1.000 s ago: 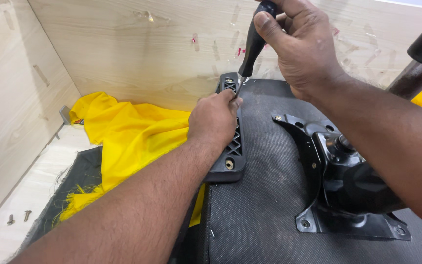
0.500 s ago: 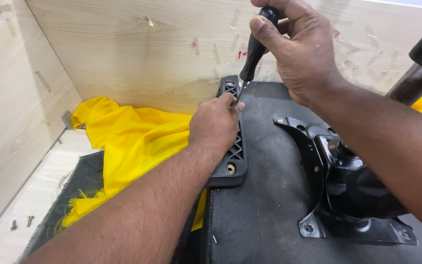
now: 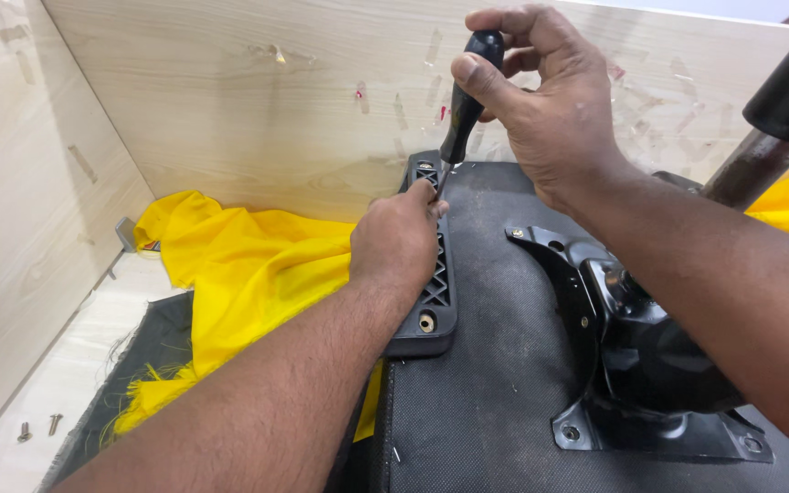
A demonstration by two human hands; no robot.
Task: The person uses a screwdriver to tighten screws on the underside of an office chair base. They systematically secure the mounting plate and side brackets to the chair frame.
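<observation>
My right hand (image 3: 550,110) grips the black handle of a screwdriver (image 3: 466,100) held nearly upright, its tip down at a black plastic bracket (image 3: 431,301). That bracket runs along the left edge of an upturned black chair seat (image 3: 486,383). My left hand (image 3: 399,242) rests on the bracket's middle, fingers at the screwdriver's tip, which they hide. A brass-coloured screw (image 3: 426,321) sits in the bracket's near hole.
A black metal chair mechanism (image 3: 632,356) is bolted to the seat on the right. Yellow cloth (image 3: 239,274) and dark fabric (image 3: 152,342) lie to the left. Light wooden panels (image 3: 257,110) wall the back and left. Two loose screws (image 3: 38,427) lie on the floor.
The view has shifted slightly. My right hand has turned a little on the screwdriver handle; my left hand stays on the bracket.
</observation>
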